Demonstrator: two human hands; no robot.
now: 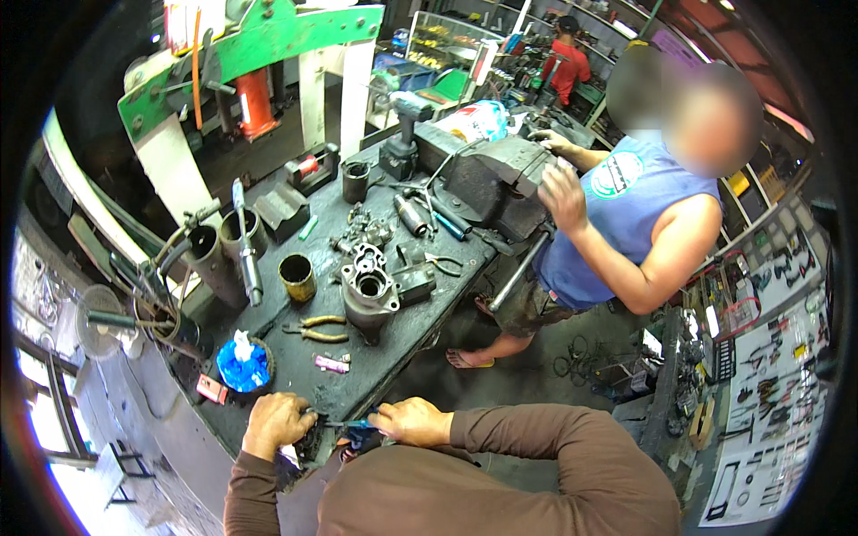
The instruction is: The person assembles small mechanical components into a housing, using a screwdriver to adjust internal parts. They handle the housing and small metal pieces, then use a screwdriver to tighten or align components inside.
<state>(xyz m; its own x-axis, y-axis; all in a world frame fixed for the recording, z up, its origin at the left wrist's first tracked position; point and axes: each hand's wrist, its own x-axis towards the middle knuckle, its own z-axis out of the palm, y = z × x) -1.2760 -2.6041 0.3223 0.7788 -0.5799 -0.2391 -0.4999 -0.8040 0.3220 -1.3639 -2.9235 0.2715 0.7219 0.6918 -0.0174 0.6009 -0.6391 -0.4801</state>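
Note:
At the near edge of the bench, my right hand (413, 422) is closed around a slim tool with a blue handle (359, 423), which looks like a screwdriver. Its thin shaft points left toward a dark, greasy part (310, 441). My left hand (279, 422) has its fingers curled at that part and appears to grip it; the part's kind is not clear. Just beyond lie a small pink-and-white packet (332, 364), pliers with yellowish handles (316, 329) and a bundle of blue plastic (243, 362) in a round holder. A cast metal housing (368, 299) stands farther back.
A rusty can (297, 275), a cordless drill (407, 134) and a large bench vise (500, 174) stand on the bench. Tool-filled metal cylinders (214, 263) line its left side. A co-worker in a blue sleeveless shirt (617, 223) stands beside the vise, both hands near it.

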